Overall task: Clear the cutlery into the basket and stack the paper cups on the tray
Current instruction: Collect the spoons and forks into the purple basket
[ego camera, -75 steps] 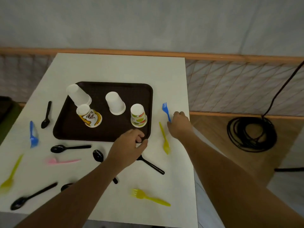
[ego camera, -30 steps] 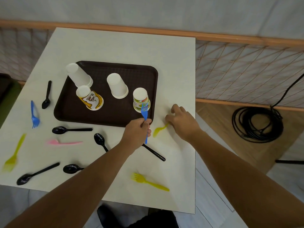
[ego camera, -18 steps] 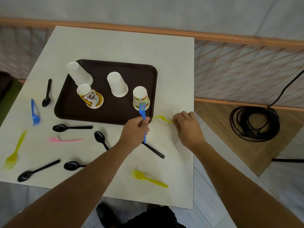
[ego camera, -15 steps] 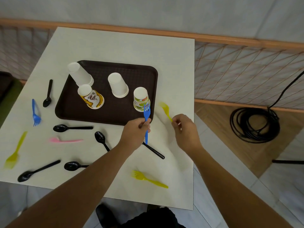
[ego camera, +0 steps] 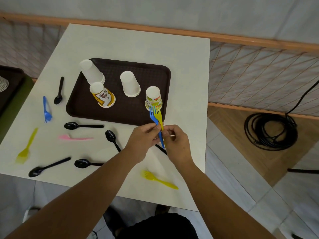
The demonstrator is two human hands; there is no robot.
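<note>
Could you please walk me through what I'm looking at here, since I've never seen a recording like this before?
There is no machine here: a person wears a wide-angle camera on the head, so the single view looks down along both bare arms. The left hand and the right hand meet above a white table, pinching a blue fork and a yellow fork together, tines pointing away from the person. On the table sits a dark brown tray with upside-down paper cups, some nested in short stacks. Loose around it lie black spoons, another blue fork, two more yellow forks and a pink utensil. No basket is clearly visible.
</note>
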